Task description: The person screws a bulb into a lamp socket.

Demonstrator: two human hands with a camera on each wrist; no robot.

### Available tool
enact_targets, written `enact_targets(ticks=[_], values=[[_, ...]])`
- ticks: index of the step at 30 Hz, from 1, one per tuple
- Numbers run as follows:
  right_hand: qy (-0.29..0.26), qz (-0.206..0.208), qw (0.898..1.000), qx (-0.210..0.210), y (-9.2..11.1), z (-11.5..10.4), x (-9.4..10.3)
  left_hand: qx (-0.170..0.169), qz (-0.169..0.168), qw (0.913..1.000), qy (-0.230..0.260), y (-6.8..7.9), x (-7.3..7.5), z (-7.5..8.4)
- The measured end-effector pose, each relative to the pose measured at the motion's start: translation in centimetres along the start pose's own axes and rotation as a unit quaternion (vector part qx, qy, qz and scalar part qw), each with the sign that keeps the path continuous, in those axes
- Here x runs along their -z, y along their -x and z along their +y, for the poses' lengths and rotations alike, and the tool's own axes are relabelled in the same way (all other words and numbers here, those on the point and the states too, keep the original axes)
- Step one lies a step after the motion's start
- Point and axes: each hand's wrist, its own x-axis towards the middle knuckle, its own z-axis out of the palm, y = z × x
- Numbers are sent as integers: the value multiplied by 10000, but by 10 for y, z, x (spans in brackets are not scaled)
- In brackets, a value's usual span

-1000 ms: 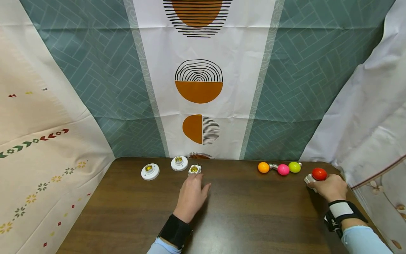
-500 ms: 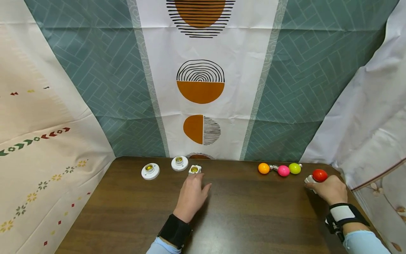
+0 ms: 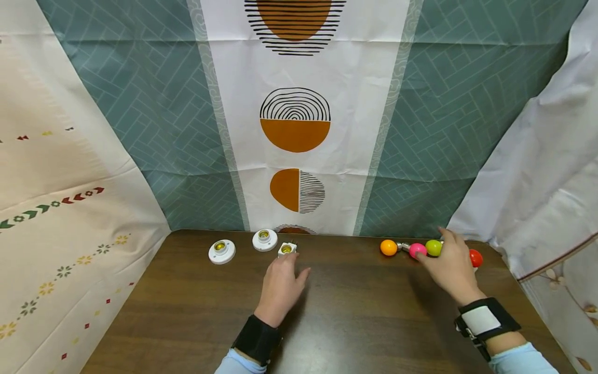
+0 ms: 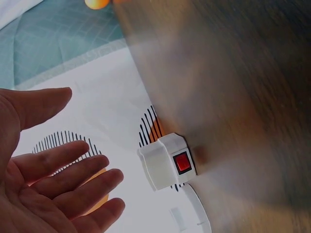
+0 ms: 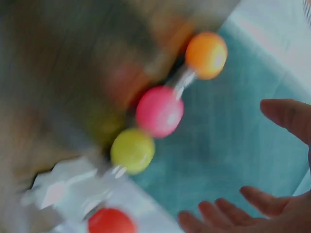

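My left hand [image 3: 279, 291] is beside a small white plug-in bulb socket [image 3: 287, 249]. In the left wrist view its fingers are extended and apart from that socket, which has a red rocker switch [image 4: 182, 162]. My right hand [image 3: 449, 267], thumb and fingers spread, is over the lime light bulb [image 3: 433, 248] and grips nothing. Left of it lie a pink bulb [image 3: 417, 251] and an orange bulb [image 3: 389, 248]. A red bulb [image 3: 475, 257], partly hidden by the hand, sits in a white socket [image 5: 68, 189], seen blurred in the right wrist view.
Two round white lamp holders [image 3: 221, 252] [image 3: 264, 240] stand at the back left of the brown table [image 3: 345, 311]. A patterned cloth [image 3: 299, 72] hangs behind the table's far edge. Pale cloths flank both sides.
My right hand has let go of the white socket with the red bulb and moved left and up over the lime bulb. My left hand has stayed in place.
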Motion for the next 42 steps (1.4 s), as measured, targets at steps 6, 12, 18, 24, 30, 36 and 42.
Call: enact_targets(ticks=[6, 12, 18, 24, 30, 36, 42], values=[[-355, -661, 9934, 871, 19, -25, -29, 75, -78, 9999, -14, 2, -2, -3], [-232, -932, 9883, 1184, 29, -34, -42, 48, 235, 9997, 4, 2, -3, -7], [-260, -758, 9850, 1525, 28, -41, -41, 268, 734, 9967, -213, -10, 3, -10], [-154, -724, 9847, 1579, 29, -43, -43, 704, 672, 9948, -301, -24, -3, -18], [-72, -703, 9855, 1544, 30, -43, -43, 1089, 343, 9929, -346, -31, -15, -27], [-82, -818, 9862, 1435, 31, -45, -42, 1287, 229, 9898, -568, -36, -26, -34], [-100, -784, 9856, 1495, 31, -46, -42, 1262, 261, 9905, -472, -40, -33, -35]])
